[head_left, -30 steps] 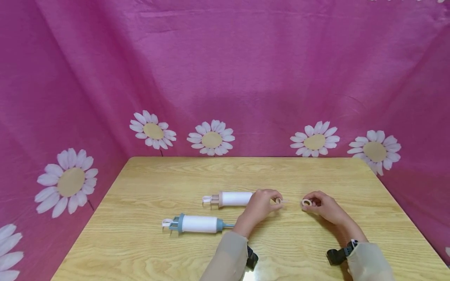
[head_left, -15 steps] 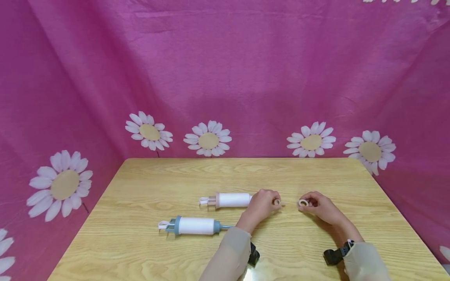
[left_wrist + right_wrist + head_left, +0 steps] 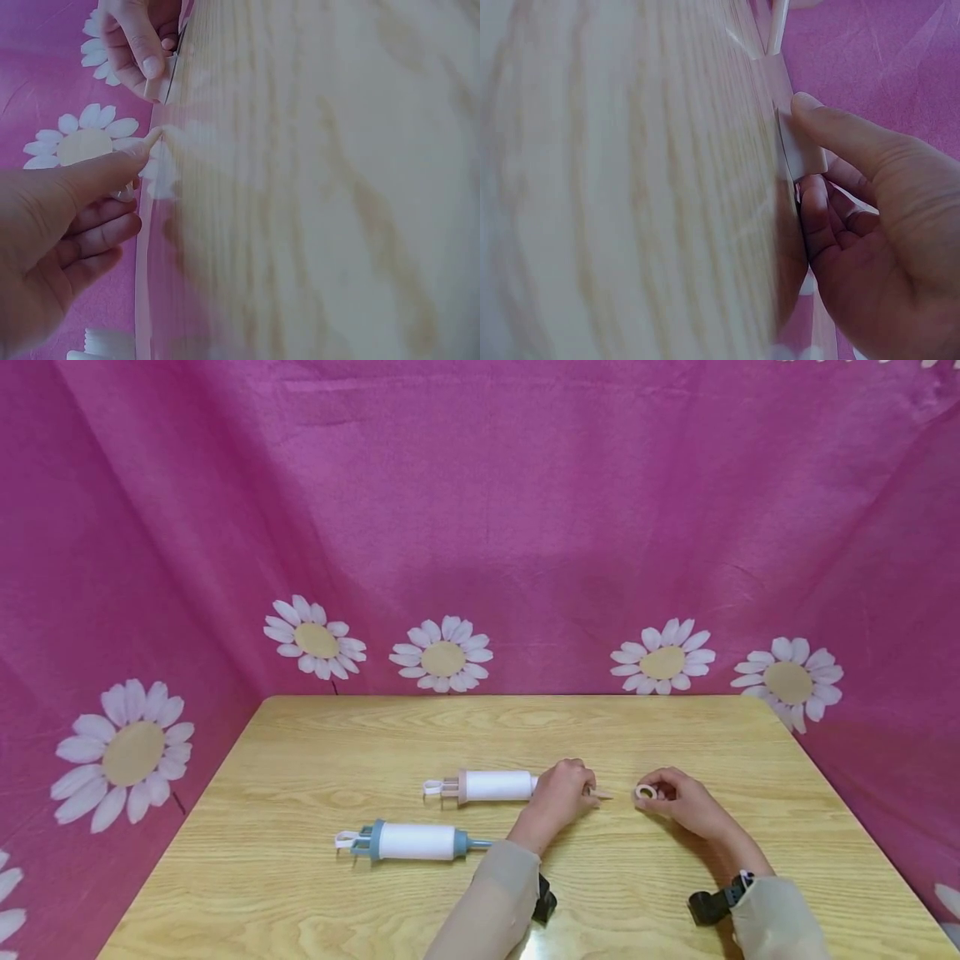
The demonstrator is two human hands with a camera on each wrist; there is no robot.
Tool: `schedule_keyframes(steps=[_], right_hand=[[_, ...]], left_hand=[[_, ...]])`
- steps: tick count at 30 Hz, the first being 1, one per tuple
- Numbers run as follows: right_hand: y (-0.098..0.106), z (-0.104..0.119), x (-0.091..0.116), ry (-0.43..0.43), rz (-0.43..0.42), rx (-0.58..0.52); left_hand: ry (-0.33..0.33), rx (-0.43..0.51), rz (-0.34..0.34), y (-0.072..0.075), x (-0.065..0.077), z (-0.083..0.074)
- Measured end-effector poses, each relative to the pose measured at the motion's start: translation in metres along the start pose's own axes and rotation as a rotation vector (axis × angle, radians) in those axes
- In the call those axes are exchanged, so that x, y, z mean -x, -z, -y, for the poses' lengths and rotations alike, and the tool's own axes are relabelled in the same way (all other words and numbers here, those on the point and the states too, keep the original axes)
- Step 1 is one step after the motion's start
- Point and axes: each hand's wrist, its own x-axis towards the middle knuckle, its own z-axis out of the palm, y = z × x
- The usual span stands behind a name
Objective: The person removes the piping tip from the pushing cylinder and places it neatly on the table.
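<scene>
My left hand (image 3: 557, 795) pinches a small pale pointed nozzle (image 3: 602, 794) between thumb and fingers, its tip turned right. The nozzle's wider end is hidden by the fingers. A short gap away, my right hand (image 3: 682, 799) pinches a pale ring-shaped collar (image 3: 637, 794) by its side, the hole facing left and up. In the right wrist view this collar (image 3: 802, 150) is close to the tabletop, gripped by thumb and fingers. Behind my left hand lies a pinkish syringe-like tube (image 3: 498, 786) with a white barrel, its right end covered by the hand.
A second syringe-like tube (image 3: 417, 842), teal and white with a long thin nozzle, lies on the wooden table (image 3: 315, 910) to the front left, its tip running behind my left sleeve. Pink cloth (image 3: 480, 527) with daisies hangs behind and beside the table.
The nozzle in my left hand has turned: its round open end faced the camera before, and now its pointed end shows toward the right. My right hand keeps holding the collar.
</scene>
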Motion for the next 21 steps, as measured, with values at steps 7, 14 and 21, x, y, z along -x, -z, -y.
schedule_keyframes(steps=[7, 14, 21], right_hand=[[0.0008, 0.0003, 0.0003, -0.004, 0.003, -0.001], [0.0014, 0.0011, 0.0005, 0.0, 0.001, 0.011], [0.0011, -0.001, -0.001, -0.012, 0.003, 0.016]], left_hand=[[0.008, -0.036, 0.015, -0.0038, -0.0005, 0.0015], [0.036, 0.009, 0.039, -0.0078, -0.0018, 0.0048], [0.041, 0.027, 0.031, -0.0072, -0.002, 0.0063]])
